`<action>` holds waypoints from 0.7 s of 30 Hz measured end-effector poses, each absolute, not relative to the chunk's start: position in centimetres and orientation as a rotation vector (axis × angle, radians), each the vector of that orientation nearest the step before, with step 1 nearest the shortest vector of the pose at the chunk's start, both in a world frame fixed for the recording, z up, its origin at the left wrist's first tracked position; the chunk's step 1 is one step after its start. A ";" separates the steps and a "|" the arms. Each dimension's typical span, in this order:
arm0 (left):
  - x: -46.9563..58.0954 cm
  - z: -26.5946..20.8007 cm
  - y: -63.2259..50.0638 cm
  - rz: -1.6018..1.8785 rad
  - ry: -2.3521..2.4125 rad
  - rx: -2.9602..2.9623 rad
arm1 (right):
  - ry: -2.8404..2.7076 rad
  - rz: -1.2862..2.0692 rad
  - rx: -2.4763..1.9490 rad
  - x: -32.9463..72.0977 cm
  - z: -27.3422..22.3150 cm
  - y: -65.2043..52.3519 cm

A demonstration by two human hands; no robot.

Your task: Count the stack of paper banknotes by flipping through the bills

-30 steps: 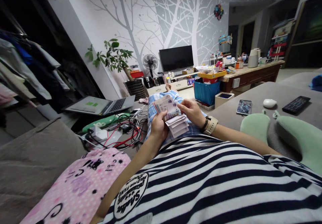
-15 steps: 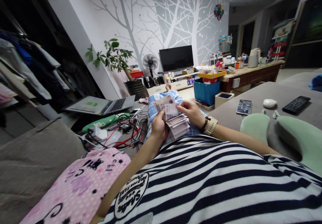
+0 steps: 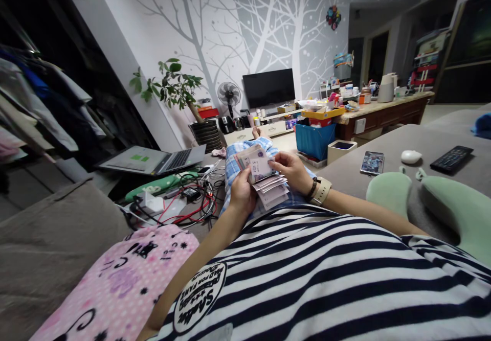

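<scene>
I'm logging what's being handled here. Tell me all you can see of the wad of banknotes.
The wad of banknotes is a thick bundle of pale pinkish-grey paper bills, folded over, its loose ends fanned downward. The left hand clasps it from below; the right hand pinches the top bill's edge. It is held above the lap, over blue checked cloth.

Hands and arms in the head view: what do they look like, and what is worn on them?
Both forearms are bare, no gloves or rings visible. The right hand has a watch with a beige band and dark case at the wrist. The left hand wears nothing visible. A navy-and-white striped shirt with a round printed badge covers the torso.
</scene>
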State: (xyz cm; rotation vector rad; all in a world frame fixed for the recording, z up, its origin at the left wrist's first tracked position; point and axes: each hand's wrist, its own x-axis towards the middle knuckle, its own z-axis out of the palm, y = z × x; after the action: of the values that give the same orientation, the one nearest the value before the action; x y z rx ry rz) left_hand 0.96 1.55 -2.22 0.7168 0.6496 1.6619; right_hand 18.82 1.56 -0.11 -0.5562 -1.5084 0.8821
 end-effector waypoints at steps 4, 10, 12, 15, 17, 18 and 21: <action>0.9 -2.2 1.5 1.663 0.655 0.727 | -1.522 0.859 -0.532 19.0 -0.1 1.5; 0.8 -2.3 1.7 1.682 0.666 0.744 | -1.561 0.833 -0.552 19.1 -0.1 1.5; 0.8 -2.3 1.8 1.674 0.662 0.751 | -1.572 0.818 -0.552 19.0 -0.2 1.6; 0.8 -2.3 1.9 1.671 0.644 0.752 | -1.582 0.804 -0.528 18.9 -0.3 1.9; 0.9 -2.3 1.8 1.673 0.627 0.751 | -1.590 0.803 -0.515 18.9 -0.5 2.2; 0.9 -2.3 1.8 1.669 0.620 0.750 | -1.594 0.805 -0.515 18.9 -0.5 2.3; 0.8 -2.2 1.6 1.647 0.615 0.733 | -1.597 0.824 -0.521 18.9 -0.8 2.4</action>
State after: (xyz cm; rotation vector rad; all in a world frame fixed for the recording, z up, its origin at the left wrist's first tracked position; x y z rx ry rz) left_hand 0.82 1.61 -2.18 0.7335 0.6150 1.6472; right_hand 18.93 2.44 -0.77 -0.5209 -1.5967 0.8241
